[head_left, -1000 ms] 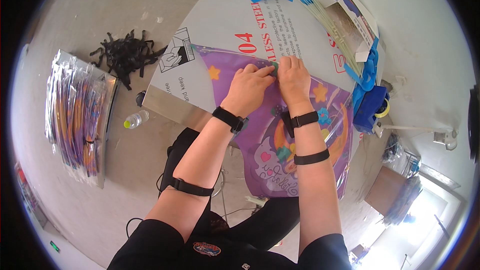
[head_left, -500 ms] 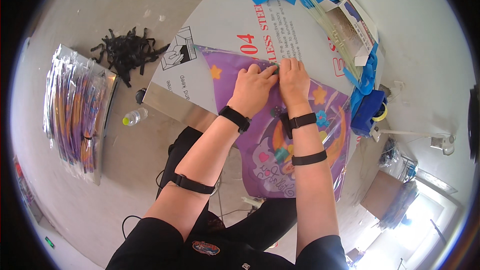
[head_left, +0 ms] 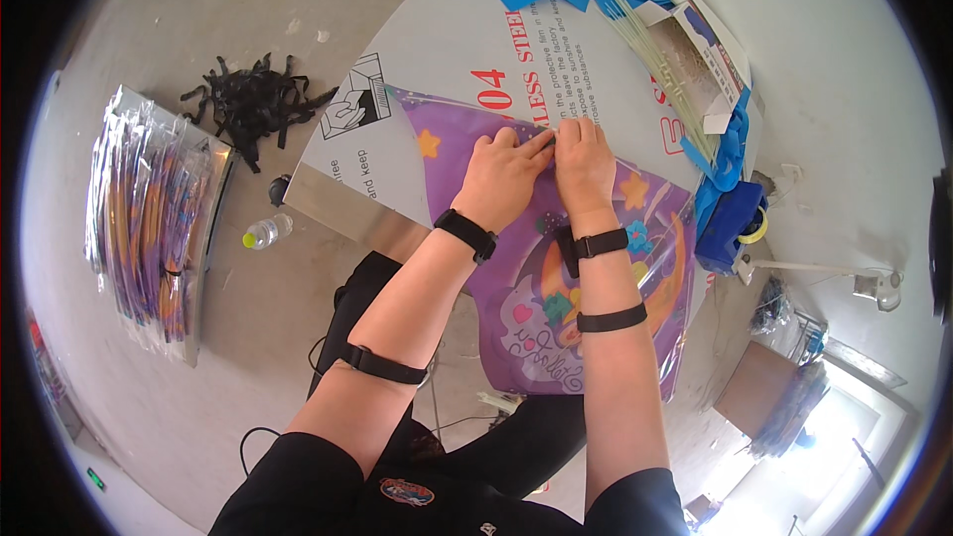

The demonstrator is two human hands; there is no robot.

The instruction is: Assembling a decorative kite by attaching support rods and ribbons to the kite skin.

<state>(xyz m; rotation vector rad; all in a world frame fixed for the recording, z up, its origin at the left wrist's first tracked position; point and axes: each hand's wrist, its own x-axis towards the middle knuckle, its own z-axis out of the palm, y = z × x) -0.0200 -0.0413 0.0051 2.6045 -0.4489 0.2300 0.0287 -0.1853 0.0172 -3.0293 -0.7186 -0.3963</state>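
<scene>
Purple sheet (head_left: 521,252) — left hand (head_left: 501,179) and right hand (head_left: 587,164) pinch its far edge, seemingly working it. Next probably needs steadiness.

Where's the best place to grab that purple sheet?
Probably pinch the purple sheet by its lower edge, coming from the near side: that thin part reaches past the table, so both faces seem easier to get at.

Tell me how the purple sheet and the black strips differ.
The purple sheet carries colorful pictures; the black strips look plain. The sheet is spread out; the strips lie in a tangled heap. The left hand and right hand are on the sheet; neither touches the strips. Both look thin and flexible.
</scene>
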